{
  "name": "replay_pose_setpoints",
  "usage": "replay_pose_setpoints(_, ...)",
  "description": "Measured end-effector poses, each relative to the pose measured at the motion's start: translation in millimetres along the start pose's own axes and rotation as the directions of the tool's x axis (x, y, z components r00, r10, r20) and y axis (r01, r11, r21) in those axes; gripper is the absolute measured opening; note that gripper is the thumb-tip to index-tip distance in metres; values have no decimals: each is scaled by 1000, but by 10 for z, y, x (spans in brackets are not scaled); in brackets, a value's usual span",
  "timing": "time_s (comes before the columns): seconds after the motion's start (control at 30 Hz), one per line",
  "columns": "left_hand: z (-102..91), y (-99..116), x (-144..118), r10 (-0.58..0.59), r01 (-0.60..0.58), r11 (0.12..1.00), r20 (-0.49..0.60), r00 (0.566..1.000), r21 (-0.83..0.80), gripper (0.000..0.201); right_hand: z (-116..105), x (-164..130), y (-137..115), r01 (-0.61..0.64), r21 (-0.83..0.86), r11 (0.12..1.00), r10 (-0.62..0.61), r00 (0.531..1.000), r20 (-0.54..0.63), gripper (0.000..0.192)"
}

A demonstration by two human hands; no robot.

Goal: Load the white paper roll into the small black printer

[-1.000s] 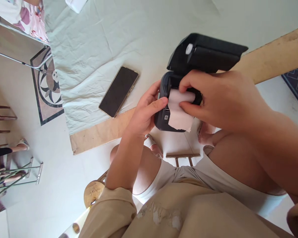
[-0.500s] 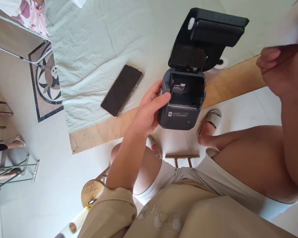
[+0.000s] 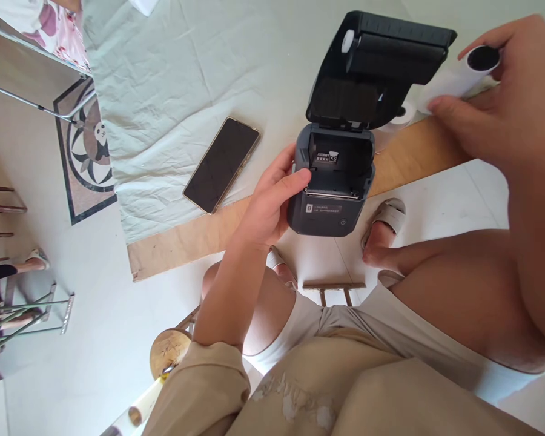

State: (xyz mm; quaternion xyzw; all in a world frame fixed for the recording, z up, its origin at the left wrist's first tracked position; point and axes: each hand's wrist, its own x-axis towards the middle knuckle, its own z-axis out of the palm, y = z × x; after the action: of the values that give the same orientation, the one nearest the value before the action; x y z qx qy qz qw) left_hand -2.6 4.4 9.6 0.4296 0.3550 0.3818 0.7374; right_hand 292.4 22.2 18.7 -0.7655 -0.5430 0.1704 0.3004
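A dark grey label printer (image 3: 329, 209) is gripped at its left side by my left hand (image 3: 275, 194), thumb over the rim. Its black lid (image 3: 381, 66) stands swung up, and the paper bay inside shows no roll. To the right, my right hand (image 3: 513, 103) holds a white paper roll (image 3: 454, 82) with a dark core, fingers and thumb around it. Partly behind the lid, another white roll (image 3: 397, 118) lies near the table edge. On the cloth left of the printer rests a phone (image 3: 222, 165) with a dark screen.
A pale green cloth (image 3: 163, 109) covers the table, whose bare wooden edge (image 3: 177, 248) faces me. Below are a round wooden stool (image 3: 168, 351) and my legs. Another person's foot (image 3: 34, 260) and a green metal frame (image 3: 27, 315) show at far left.
My right hand has come from the upper right edge inward toward the printer, bringing the white paper roll into clear view. My left hand and the printer have barely shifted.
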Motion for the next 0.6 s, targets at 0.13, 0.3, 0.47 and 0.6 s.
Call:
replay_pose_setpoints(0.13,7,0,-5,5,-5,1000,2,1000,-6,45,-58,-196,-42,235,-71,969,-240,969,-66,63)
replay_pose_setpoints(0.3,12,-4,-19,21,-21,1000,15,1000,-10,40,156,-410,-175,487,40,872,-487,873,-11,55)
replay_pose_setpoints(0.47,-10,-13,-15,-3,4,1000,20,1000,-31,44,470,-277,-275,348,73,935,-354,929,105,34)
replay_pose_setpoints(0.6,-16,-7,-16,-3,3,1000,29,1000,-13,44,461,-276,-276,298,103,949,-305,951,53,31)
